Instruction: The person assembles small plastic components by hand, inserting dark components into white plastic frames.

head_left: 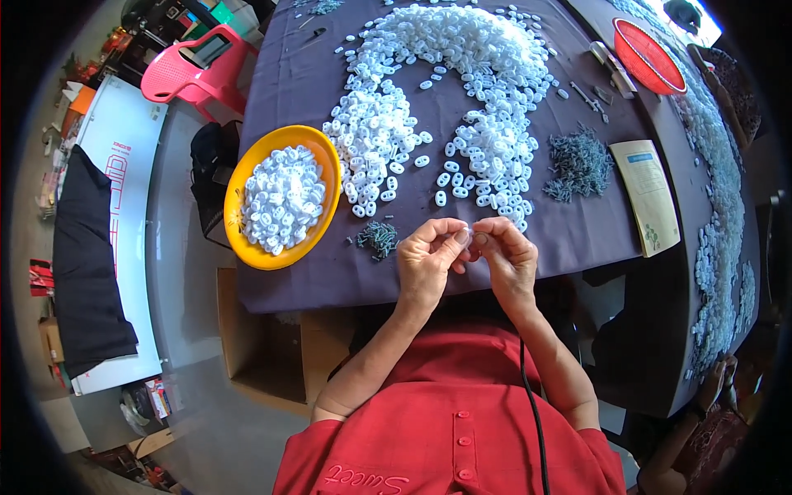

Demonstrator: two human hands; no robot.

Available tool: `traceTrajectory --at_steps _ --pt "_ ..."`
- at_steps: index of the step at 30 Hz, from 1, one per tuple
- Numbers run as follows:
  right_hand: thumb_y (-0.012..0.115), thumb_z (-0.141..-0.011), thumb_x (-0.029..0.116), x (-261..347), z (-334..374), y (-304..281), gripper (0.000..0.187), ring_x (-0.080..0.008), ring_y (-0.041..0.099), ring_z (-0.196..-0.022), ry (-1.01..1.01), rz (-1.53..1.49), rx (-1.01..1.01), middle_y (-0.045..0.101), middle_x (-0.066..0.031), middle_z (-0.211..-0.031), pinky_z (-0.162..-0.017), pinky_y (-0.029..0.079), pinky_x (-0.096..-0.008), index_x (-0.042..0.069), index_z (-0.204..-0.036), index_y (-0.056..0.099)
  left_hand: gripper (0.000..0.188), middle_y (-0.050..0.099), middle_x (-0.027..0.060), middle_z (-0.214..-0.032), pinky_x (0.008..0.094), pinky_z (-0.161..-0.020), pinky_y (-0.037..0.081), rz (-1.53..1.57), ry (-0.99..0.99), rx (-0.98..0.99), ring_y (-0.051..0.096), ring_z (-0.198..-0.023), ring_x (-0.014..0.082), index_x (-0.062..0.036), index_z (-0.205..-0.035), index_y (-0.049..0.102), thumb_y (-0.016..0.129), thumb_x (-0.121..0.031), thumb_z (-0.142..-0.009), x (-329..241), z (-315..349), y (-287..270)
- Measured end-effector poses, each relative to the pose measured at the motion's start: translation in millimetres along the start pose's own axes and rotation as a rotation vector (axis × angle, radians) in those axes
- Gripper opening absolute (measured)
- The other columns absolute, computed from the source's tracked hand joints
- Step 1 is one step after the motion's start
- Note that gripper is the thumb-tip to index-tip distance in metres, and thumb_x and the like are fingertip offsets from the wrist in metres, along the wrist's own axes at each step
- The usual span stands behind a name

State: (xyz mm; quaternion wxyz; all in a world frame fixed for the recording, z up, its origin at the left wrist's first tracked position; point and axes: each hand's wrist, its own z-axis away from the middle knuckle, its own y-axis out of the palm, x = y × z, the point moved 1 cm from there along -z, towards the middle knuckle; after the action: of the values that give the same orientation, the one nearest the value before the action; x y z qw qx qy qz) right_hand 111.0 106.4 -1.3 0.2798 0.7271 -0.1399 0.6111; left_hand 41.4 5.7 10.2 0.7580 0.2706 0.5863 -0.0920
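At the front edge of the cloth-covered table (346,276), my left hand (429,266) and my right hand (509,262) meet fingertip to fingertip. Both are closed in a pinch on a small white plastic piece (467,235), mostly hidden by the fingers. Just beyond them spreads an arch-shaped heap of white oval plastic pieces (462,37), each with two holes. Beside my left hand lies a small pile of grey-green bits (377,239), too small to name. A larger pile of similar bits (579,162) is right of the heap.
A yellow bowl (330,169) of white pieces sits at the left table edge. Toward the right lie a booklet (646,198), a red basket (648,58) and a white tool (612,68). A co-worker's hands (718,384) show at lower right. A black cable (532,396) hangs before me.
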Motion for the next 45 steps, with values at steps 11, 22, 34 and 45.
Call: traceTrajectory --at_steps 11,22,34,45 --pt "0.053 -0.083 -0.009 17.2 0.1 -6.4 0.019 -0.0087 0.056 -0.074 -0.087 0.075 0.038 0.054 -0.0036 -0.087 -0.065 0.048 -0.0208 -0.002 -0.101 0.056 0.012 0.062 0.0039 -0.074 0.0211 -0.050 0.047 -0.205 0.061 0.012 0.057 -0.059 0.0082 0.0019 -0.093 0.062 0.060 -0.006 -0.085 -8.4 7.4 9.0" --pt "0.055 -0.082 -0.009 15.3 -1.1 -11.7 0.018 -0.0090 0.058 -0.072 -0.113 0.185 0.070 0.057 -0.0038 -0.084 -0.065 0.048 -0.0208 -0.002 -0.099 0.057 0.012 0.061 0.0033 -0.072 0.0207 -0.050 0.046 -0.205 0.049 0.035 0.056 -0.058 0.0074 0.0019 -0.092 0.062 0.061 -0.008 -0.084 -5.6 5.7 7.8" --pt "0.058 -0.078 -0.010 14.7 -5.7 -13.9 0.018 -0.0092 0.059 -0.069 -0.171 0.316 0.123 0.058 -0.0041 -0.079 -0.061 0.047 -0.0202 -0.002 -0.094 0.058 0.013 0.061 0.0025 -0.071 0.0195 -0.048 0.045 -0.254 0.071 0.027 0.055 -0.056 0.0061 0.0020 -0.090 0.062 0.063 -0.010 -0.084 -2.6 4.6 5.4" --pt "0.057 -0.079 -0.008 9.8 -9.3 -12.8 0.014 -0.0083 0.059 -0.064 -0.173 0.353 0.130 0.059 -0.0024 -0.072 -0.057 0.047 -0.0207 0.000 -0.089 0.060 0.009 0.062 0.0021 -0.069 0.0190 -0.047 0.044 -0.288 0.098 0.026 0.054 -0.054 0.0060 0.0013 -0.087 0.063 0.062 -0.007 -0.084 -0.1 0.7 4.7"
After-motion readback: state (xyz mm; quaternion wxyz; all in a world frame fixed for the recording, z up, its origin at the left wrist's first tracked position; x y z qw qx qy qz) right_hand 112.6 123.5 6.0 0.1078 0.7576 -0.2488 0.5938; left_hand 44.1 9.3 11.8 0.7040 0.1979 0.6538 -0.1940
